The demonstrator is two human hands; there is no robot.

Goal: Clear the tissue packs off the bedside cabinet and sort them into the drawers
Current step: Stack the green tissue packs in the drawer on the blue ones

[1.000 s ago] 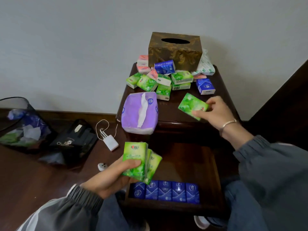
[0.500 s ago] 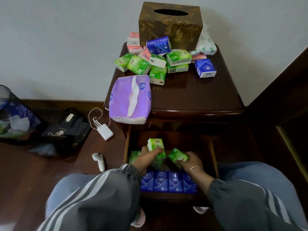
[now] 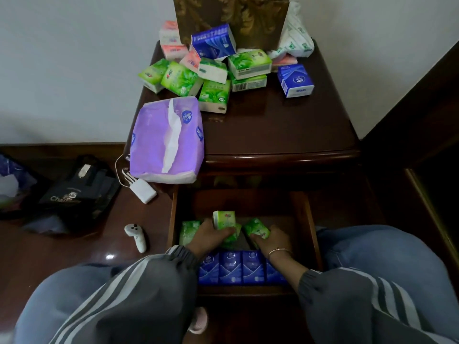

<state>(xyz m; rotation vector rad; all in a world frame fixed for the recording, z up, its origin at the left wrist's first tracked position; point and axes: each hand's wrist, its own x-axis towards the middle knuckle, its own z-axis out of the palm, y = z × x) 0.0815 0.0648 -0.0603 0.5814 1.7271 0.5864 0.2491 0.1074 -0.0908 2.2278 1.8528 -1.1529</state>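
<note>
A plain white wall (image 3: pixel 74 70) fills the upper part of the view. A brown and gold patterned tissue box (image 3: pixel 236 18) stands against it, cut off by the top edge. Lower left is a dark, glossy wooden floor (image 3: pixel 49 256). On it lie a white charger (image 3: pixel 144 191) with a thin looped cable (image 3: pixel 119 167), a small white controller (image 3: pixel 137 238) nearer the viewer, and a black bag (image 3: pixel 79 192) with pale lettering. A lined bin (image 3: pixel 10 184) holding crumpled paper sits at the left edge, just beside the bag.
</note>
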